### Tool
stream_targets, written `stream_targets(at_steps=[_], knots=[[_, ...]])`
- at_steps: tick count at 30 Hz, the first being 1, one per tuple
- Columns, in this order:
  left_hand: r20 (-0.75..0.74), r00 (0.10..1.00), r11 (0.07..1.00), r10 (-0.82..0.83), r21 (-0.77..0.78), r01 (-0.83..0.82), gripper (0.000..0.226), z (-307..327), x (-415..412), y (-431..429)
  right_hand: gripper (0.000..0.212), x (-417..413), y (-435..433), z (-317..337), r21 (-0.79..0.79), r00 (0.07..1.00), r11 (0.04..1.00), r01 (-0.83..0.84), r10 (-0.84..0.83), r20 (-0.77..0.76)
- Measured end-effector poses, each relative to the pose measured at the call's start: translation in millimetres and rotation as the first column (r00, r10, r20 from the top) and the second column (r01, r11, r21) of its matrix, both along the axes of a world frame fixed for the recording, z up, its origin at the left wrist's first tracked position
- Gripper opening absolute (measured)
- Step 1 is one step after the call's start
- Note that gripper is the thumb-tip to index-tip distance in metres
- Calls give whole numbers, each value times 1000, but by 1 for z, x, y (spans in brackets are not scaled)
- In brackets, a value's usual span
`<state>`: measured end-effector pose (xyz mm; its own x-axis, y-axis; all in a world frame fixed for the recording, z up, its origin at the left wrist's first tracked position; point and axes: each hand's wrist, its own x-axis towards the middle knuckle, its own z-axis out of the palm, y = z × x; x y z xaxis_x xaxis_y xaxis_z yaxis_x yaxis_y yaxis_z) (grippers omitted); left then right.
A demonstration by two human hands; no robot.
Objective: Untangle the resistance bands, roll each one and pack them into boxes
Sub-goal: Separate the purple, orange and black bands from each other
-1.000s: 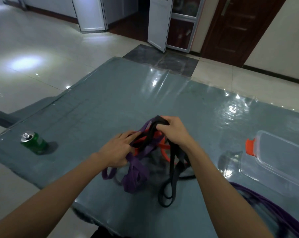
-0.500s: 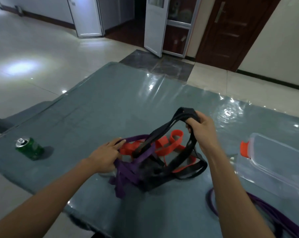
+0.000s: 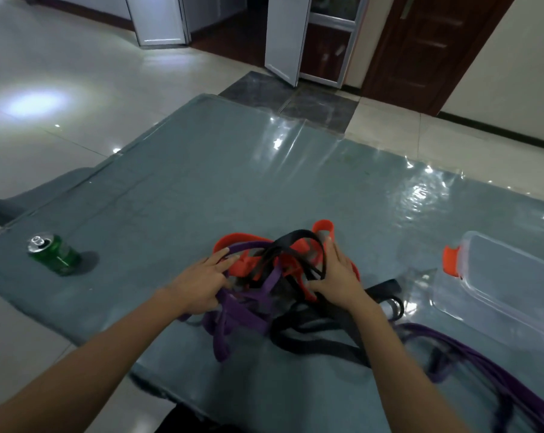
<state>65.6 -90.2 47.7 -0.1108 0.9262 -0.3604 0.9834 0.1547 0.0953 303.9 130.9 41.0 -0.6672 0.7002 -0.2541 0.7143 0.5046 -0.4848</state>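
A tangle of resistance bands lies near the table's front edge: an orange band (image 3: 233,240), a black band (image 3: 299,235) arching up over it, and a purple band (image 3: 233,310) spilling toward me. My left hand (image 3: 202,282) rests on the tangle's left side, its straight fingers touching the purple and orange bands. On the right side, my right hand (image 3: 336,273) lies flat with its fingers stretched out beside the black loop. A clear plastic box (image 3: 499,276) with an orange latch lies on the table to the right.
The grey table (image 3: 202,182) has a glossy plastic cover. A green drink can (image 3: 56,256) stands at its left edge. Another purple band (image 3: 483,354) trails off the front right corner. Tiled floor and doors lie beyond.
My right hand came down from holding the black band raised and now lies flat on the tangle. The bands have dropped into a lower heap. My left hand stays on the left side.
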Motion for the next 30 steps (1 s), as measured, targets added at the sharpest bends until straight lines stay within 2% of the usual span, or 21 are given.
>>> stream_targets(at_steps=[3, 5, 7, 10, 12, 15, 19, 21, 24, 30], knots=[[11, 1000, 1000, 9, 4, -9, 47, 1, 4, -2, 107, -33, -13, 14, 179, 990, 974, -142, 144, 2], [7, 1000, 1000, -2, 5, 2, 50, 1, 7, -4, 99, -58, -19, 20, 216, 946, 922, -321, 301, 121], [10, 1000, 1000, -7, -21, 7, 57, 2, 10, -5, 96, -80, -23, 14, 199, 857, 844, -498, 444, 261], [14, 1000, 999, -7, -37, 8, 62, 2, 11, -8, 94, -99, -28, -5, 165, 734, 764, -624, 501, 458], [20, 1000, 1000, 1, -22, 0, 63, 0, 9, -8, 84, -102, -28, -13, 226, 737, 754, -616, 451, 504], [41, 999, 1000, 17, -4, -17, 62, -3, 6, -7, 62, -102, -30, -15, 367, 804, 754, -545, 347, 483], [19, 1000, 1000, 3, -4, -2, 60, -4, 5, -5, 58, -102, -37, -16, 410, 853, 790, -457, 257, 455], [2, 1000, 1000, -4, -1, 4, 56, -5, 4, -3, 50, -101, -41, -12, 419, 867, 808, -415, 211, 452], [-11, 1000, 999, -13, 50, 14, 48, -6, -1, -1, 32, -98, -42, 1, 384, 878, 845, -372, 187, 440], [-46, 998, 985, -50, 163, 57, 40, -4, -7, 0, 23, -90, -27, 30, 207, 939, 956, -211, 139, 315]])
